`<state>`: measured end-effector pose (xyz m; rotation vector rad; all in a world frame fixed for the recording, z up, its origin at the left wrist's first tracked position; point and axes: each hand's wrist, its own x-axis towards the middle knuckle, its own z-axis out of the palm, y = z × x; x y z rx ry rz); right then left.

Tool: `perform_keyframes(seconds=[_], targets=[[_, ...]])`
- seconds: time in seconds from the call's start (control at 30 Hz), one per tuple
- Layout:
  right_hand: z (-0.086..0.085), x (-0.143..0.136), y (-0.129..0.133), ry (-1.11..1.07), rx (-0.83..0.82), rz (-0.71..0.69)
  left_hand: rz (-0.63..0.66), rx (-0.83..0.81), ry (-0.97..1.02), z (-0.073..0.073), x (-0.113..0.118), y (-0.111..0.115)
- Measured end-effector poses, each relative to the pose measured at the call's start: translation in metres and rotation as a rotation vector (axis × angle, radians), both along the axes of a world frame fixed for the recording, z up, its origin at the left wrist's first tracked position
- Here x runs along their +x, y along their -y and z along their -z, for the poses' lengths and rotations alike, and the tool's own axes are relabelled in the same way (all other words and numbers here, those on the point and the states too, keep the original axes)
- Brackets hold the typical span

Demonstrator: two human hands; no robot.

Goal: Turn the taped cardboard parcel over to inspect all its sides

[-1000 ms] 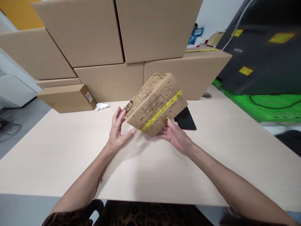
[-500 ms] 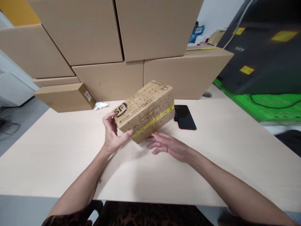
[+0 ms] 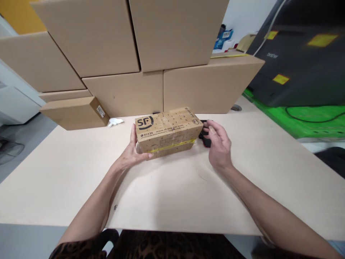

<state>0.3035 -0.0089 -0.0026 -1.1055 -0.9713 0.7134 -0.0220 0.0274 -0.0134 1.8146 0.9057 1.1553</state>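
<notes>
A printed cardboard box (image 3: pixel 169 131) with a strip of yellow tape along its side sits on the table in front of me, turned slightly. Around its left end is my left hand (image 3: pixel 130 153), thumb against the near side and fingers behind the end. My right hand (image 3: pixel 219 144) is by the box's right end, fingers loosely bent and nothing visible in them; whether the fingertips touch the box I cannot tell. A dark phone (image 3: pixel 207 143) lies behind that hand, mostly hidden by the hand and box.
Large plain cartons (image 3: pixel 191 91) are stacked along the back of the table (image 3: pixel 178 201). A smaller carton (image 3: pixel 71 113) and a crumpled white tissue (image 3: pixel 115 122) lie at back left. A black machine case (image 3: pixel 296 61) stands on a green surface at right.
The box has come down from a tilted, raised position and turned more level. My right hand has moved from under its near edge to its right end, now covering much of the phone.
</notes>
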Motion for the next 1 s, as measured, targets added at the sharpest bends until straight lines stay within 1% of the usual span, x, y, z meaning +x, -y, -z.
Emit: perform_keyframes(seconds=[0.07, 0.13, 0.17, 0.27, 0.37, 0.43, 0.5, 0.57, 0.63, 0.8, 0.93, 1.0], targets=[[0.006, 0.0, -0.004, 0.016, -0.055, -0.132, 0.046, -0.053, 0.003, -0.003, 0.003, 0.001], [0.007, -0.001, -0.004, 0.018, -0.063, -0.228, 0.061, -0.111, 0.032, -0.007, 0.005, 0.003], [0.006, -0.002, -0.002, 0.008, -0.053, -0.238, 0.045, -0.137, 0.067, -0.008, 0.006, 0.004], [0.0, -0.002, 0.002, -0.032, -0.01, -0.198, 0.005, -0.249, 0.171, -0.01, 0.006, 0.004], [-0.003, 0.0, 0.002, 0.003, 0.0, -0.203, 0.049, -0.399, 0.19, -0.012, 0.007, 0.005], [-0.003, 0.001, -0.002, 0.004, -0.042, -0.233, 0.07, -0.462, 0.189, -0.014, 0.007, 0.006], [-0.002, 0.001, -0.006, -0.064, -0.113, -0.26, 0.092, -0.456, 0.208, -0.017, 0.008, 0.006], [-0.003, 0.0, -0.009, -0.144, -0.175, -0.267, 0.13, -0.416, 0.22, -0.02, 0.008, 0.007], [-0.006, 0.0, -0.009, -0.184, -0.19, -0.258, 0.142, -0.377, 0.214, -0.021, 0.007, 0.007], [-0.012, 0.006, -0.006, -0.158, -0.079, -0.218, 0.104, -0.342, 0.194, -0.025, -0.001, 0.011], [-0.013, 0.013, -0.005, -0.121, 0.065, -0.117, 0.124, -0.345, 0.13, -0.033, 0.0, 0.018], [-0.015, 0.015, -0.004, -0.1, 0.096, -0.086, 0.116, -0.322, 0.122, -0.036, 0.001, 0.02]])
